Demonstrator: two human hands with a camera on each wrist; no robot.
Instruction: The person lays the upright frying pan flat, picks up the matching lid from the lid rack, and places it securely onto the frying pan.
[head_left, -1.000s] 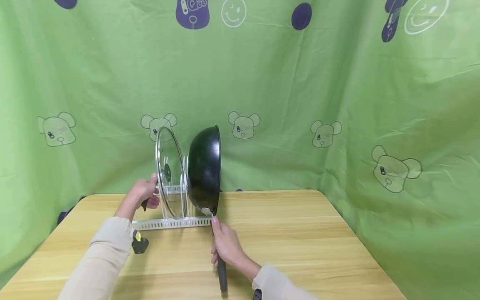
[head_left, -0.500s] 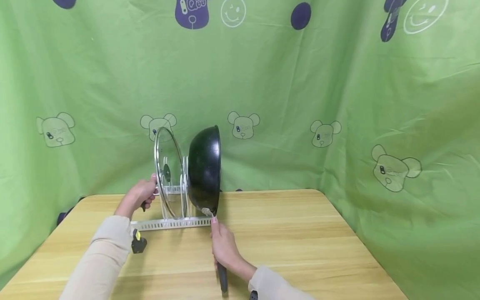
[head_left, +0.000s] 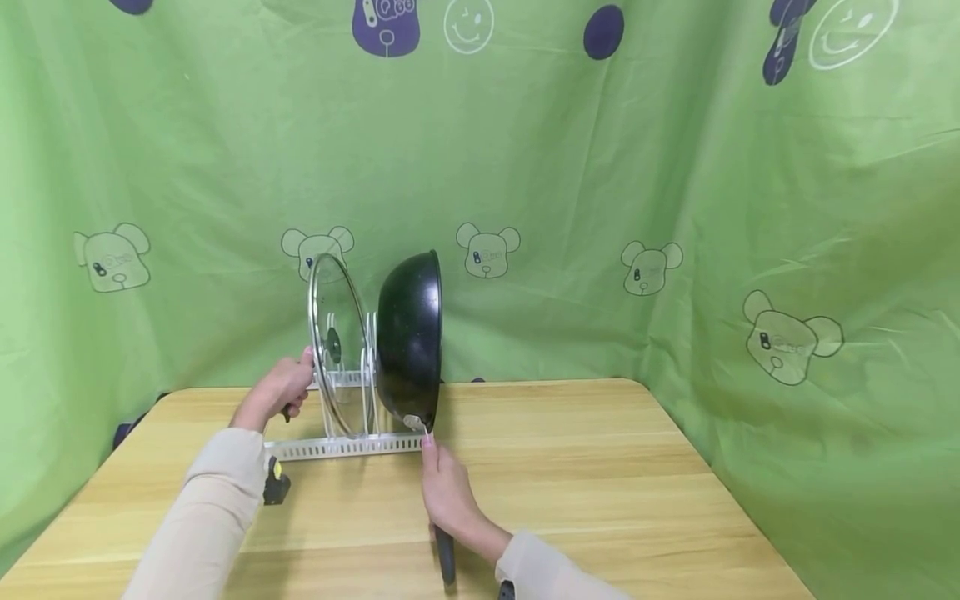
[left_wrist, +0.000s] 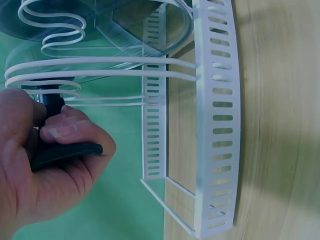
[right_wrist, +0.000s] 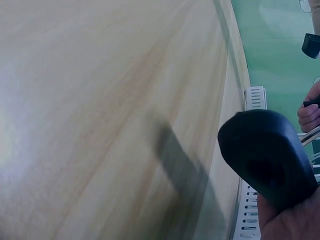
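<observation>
A glass pot lid point(head_left: 312, 312) with a metal rim stands on edge in a white wire rack point(head_left: 345, 448). My left hand point(head_left: 279, 390) is at the lid's left side. In the left wrist view its fingers curl round the lid's black handle point(left_wrist: 65, 154). Right of the lid, a black wok point(head_left: 408, 342) stands on its side against the rack's wires, its rounded bottom facing left. My right hand point(head_left: 450, 492) grips the wok's long handle point(head_left: 446, 557), thumb on top near the bowl. The handle's end point(right_wrist: 265, 150) fills much of the right wrist view.
The rack stands on a light wooden table point(head_left: 600, 483), near its back left. A green printed curtain point(head_left: 540, 167) hangs behind and at the sides. A small black device point(head_left: 276, 485) sits at my left wrist.
The fingers of both hands have drawn in slightly closer round their handles. The lid, wok and rack stay in place.
</observation>
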